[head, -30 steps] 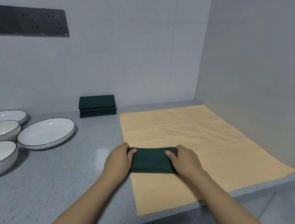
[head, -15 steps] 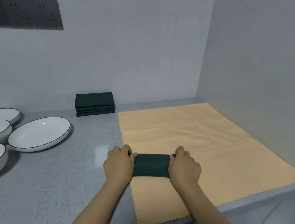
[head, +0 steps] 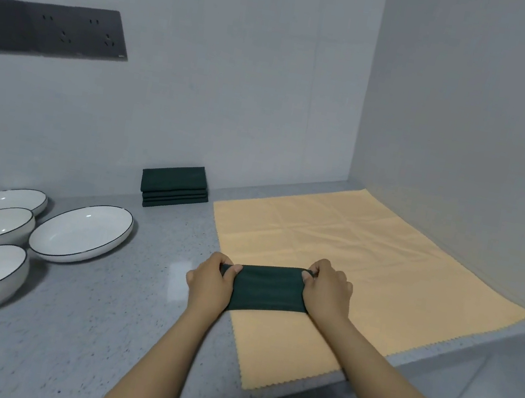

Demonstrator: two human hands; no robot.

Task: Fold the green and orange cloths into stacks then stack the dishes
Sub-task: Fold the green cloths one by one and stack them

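Green cloth: folded into a band; being held at both ends above the near-left part of the orange cloth.
Left hand: fingers being curled round the band's 9 o'clock end.
Right hand: fingers being curled round the band's 3 o'clock end.
Orange cloth: being left spread flat on the counter.
Green stack: folded cloths lying at 11 o'clock from the hands, by the wall.
Dishes: white, dark-rimmed, being left unstacked at 9 o'clock.
Socket panel: mounted on the wall at 10 o'clock.
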